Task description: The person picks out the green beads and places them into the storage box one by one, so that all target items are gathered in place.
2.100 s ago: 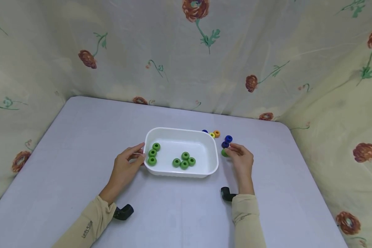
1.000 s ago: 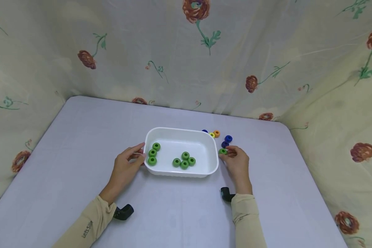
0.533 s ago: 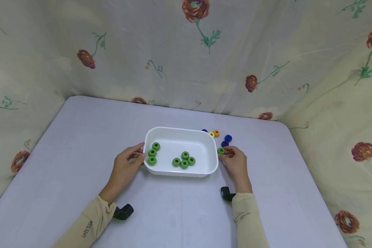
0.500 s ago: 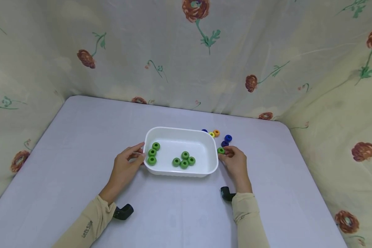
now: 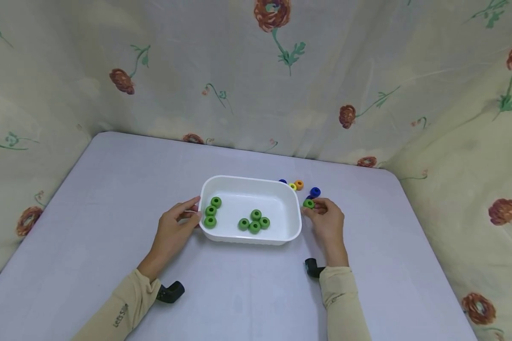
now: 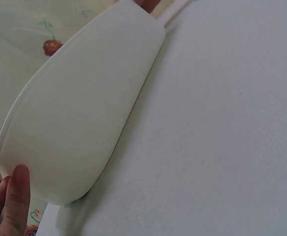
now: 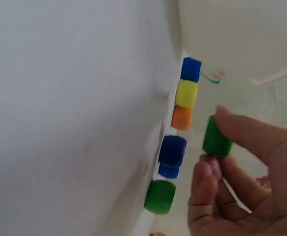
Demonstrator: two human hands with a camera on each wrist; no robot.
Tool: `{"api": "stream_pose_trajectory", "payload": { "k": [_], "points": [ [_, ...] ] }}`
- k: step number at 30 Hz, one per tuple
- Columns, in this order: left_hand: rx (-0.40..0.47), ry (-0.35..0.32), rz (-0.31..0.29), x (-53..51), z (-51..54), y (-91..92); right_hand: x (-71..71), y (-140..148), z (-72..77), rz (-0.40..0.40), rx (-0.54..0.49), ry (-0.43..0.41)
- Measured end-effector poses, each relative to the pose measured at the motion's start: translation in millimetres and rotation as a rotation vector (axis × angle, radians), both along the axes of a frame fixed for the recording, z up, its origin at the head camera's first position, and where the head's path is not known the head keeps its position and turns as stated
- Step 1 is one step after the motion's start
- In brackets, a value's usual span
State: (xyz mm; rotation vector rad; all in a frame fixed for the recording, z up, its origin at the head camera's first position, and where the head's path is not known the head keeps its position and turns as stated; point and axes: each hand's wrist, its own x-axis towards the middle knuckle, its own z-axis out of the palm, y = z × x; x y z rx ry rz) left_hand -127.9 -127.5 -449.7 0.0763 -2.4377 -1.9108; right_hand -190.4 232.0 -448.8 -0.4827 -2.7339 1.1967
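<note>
My right hand (image 5: 326,220) pinches a green bead (image 7: 216,137) between thumb and fingers, just beyond the tray's right end. In the right wrist view it is held off the table, and a second green bead (image 7: 160,196) rests below it; the head view does not show that one clearly. My left hand (image 5: 175,232) holds the left end of the white plastic tray (image 5: 249,239), its thumb (image 6: 19,191) on the outer wall. Inside the tray lie three green beads (image 5: 211,210) along the left side and several more green beads (image 5: 254,227) clustered right of the middle.
Behind the tray's right corner sit an orange bead (image 5: 299,184), a yellow bead (image 5: 293,186) and a partly hidden blue bead (image 5: 282,181). A blue bead (image 5: 315,192) and a dark blue one stand beyond my right hand. Black wrist devices (image 5: 170,292) protrude near both sleeves. Floral curtains surround the white table.
My right hand first drew a green bead left to the tray's end. Since half a second ago, hand and bead have shifted slightly right and away. My left hand and the tray stay put.
</note>
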Motion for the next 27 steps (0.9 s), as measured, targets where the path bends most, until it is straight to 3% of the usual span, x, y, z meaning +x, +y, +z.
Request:
{"api": "stream_pose_trajectory", "payload": {
  "k": [9, 19, 22, 27],
  "points": [
    [-0.007, -0.004, 0.001, 0.2, -0.3, -0.2, 1.4, -5, 17.5, 0.005, -0.012, 0.084],
    [-0.003, -0.006, -0.001, -0.2, 0.4, -0.1, 9.6, -26, 46.7, 0.073, -0.002, 0.191],
    [-0.009, -0.008, -0.001, 0.1, 0.2, -0.4, 12.7, -35, 53.5, 0.121, 0.006, 0.213],
    [-0.019, -0.014, 0.002, 0.4, 1.0, -0.3, 16.3, -53, 59.2, 0.276, 0.034, 0.263]
  ]
}}
